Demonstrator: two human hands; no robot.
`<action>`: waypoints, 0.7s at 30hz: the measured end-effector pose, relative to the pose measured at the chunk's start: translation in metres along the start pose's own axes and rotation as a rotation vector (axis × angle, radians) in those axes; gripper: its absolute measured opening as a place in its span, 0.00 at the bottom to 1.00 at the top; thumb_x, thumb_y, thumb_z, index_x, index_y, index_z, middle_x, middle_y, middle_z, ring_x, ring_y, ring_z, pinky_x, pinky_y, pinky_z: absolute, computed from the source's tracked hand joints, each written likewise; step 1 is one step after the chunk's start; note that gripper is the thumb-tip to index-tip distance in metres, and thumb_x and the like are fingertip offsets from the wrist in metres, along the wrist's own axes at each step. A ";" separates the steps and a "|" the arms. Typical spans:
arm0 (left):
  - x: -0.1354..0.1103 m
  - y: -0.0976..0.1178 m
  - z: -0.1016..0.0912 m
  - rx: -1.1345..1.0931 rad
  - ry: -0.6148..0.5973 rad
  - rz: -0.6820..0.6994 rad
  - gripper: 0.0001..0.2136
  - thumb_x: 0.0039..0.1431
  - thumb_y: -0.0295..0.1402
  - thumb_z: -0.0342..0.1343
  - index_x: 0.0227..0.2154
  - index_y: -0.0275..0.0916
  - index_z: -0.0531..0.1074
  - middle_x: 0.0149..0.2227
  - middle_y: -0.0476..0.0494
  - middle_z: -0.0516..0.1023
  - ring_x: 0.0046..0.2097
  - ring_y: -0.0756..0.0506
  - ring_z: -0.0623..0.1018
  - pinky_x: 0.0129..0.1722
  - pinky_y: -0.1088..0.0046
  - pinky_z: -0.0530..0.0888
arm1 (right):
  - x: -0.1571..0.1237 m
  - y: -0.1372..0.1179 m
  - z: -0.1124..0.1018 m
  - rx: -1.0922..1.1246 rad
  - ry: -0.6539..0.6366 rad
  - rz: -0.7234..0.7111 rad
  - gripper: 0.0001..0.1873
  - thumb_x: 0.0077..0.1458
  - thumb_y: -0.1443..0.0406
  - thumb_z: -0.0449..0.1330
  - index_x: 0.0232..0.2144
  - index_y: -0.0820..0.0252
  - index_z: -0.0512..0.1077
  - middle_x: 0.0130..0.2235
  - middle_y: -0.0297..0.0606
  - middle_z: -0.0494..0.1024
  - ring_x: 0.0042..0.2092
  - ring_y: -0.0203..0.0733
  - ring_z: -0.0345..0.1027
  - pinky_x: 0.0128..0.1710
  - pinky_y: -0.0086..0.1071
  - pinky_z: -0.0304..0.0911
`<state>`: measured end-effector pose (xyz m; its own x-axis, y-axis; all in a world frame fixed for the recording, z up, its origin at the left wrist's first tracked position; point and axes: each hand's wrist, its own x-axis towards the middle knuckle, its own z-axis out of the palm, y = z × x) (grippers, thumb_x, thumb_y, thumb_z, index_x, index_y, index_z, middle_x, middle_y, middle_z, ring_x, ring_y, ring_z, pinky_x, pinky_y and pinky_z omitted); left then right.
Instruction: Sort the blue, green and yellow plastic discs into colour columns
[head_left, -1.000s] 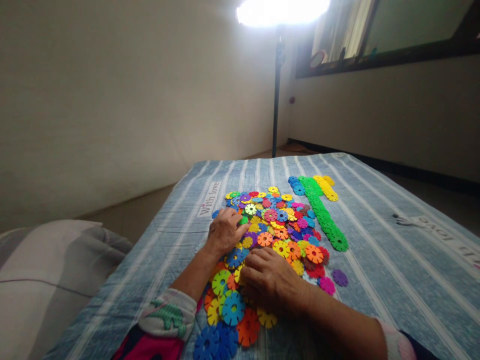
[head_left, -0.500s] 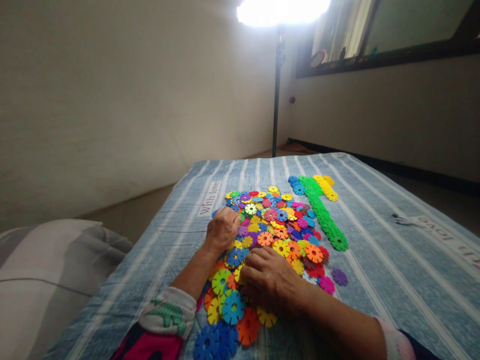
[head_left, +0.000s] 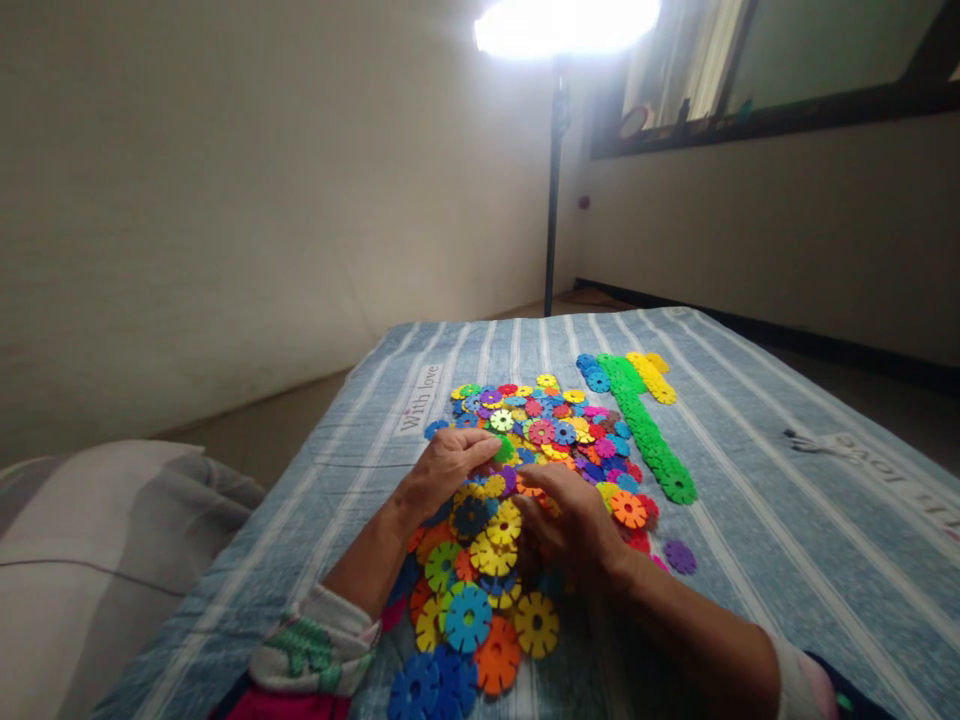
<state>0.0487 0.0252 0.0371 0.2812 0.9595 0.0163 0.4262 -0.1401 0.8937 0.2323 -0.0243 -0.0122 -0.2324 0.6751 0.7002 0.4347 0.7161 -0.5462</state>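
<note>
Between the thumb and fingers of my left hand (head_left: 450, 465) is a green notched disc (head_left: 505, 449), raised over the pile of colourful flower-shaped discs (head_left: 540, 432). My right hand (head_left: 574, 510) hovers just to the right, over the near part of the pile, with its thumb and fingers apart and nothing seen in them. Orange, yellow and blue discs lie around and below it. Nearest me are a light blue disc (head_left: 468, 618), an orange disc (head_left: 497, 655) and dark blue discs (head_left: 414, 686).
Right of the pile lies a joined piece of green discs (head_left: 651, 440), with blue discs (head_left: 594, 374) and yellow discs (head_left: 654, 378) at its far end. A purple disc (head_left: 680, 557) lies apart. A lamp stand (head_left: 555, 190) rises beyond the striped cloth (head_left: 757, 600).
My left hand has moved right and lifted, and a green disc now shows in its fingers. My right hand has shifted right and slightly away from me, its fingers spreading.
</note>
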 end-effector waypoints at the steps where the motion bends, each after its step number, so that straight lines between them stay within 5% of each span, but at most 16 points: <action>1: -0.001 0.004 0.002 -0.006 -0.058 0.012 0.16 0.54 0.44 0.53 0.24 0.35 0.74 0.23 0.48 0.73 0.26 0.51 0.69 0.27 0.76 0.66 | 0.001 0.003 0.000 0.018 0.025 0.067 0.11 0.59 0.63 0.54 0.44 0.58 0.69 0.36 0.41 0.78 0.37 0.41 0.72 0.37 0.34 0.67; 7: -0.005 0.015 0.011 0.085 -0.242 0.061 0.17 0.56 0.44 0.52 0.26 0.34 0.76 0.23 0.48 0.73 0.27 0.50 0.69 0.28 0.76 0.65 | 0.005 0.009 -0.001 0.066 0.029 0.233 0.09 0.58 0.63 0.54 0.39 0.58 0.72 0.33 0.39 0.79 0.33 0.39 0.72 0.33 0.30 0.66; 21: -0.005 0.020 0.014 0.160 -0.278 0.104 0.17 0.56 0.42 0.50 0.30 0.34 0.78 0.26 0.47 0.76 0.30 0.48 0.71 0.31 0.76 0.67 | 0.016 0.008 -0.013 0.152 0.000 0.271 0.07 0.53 0.66 0.54 0.27 0.58 0.72 0.25 0.32 0.75 0.26 0.34 0.67 0.27 0.25 0.60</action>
<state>0.0679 0.0140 0.0484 0.5448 0.8377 -0.0388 0.5063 -0.2917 0.8115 0.2431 -0.0099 0.0005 -0.1259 0.8450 0.5197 0.3455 0.5284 -0.7755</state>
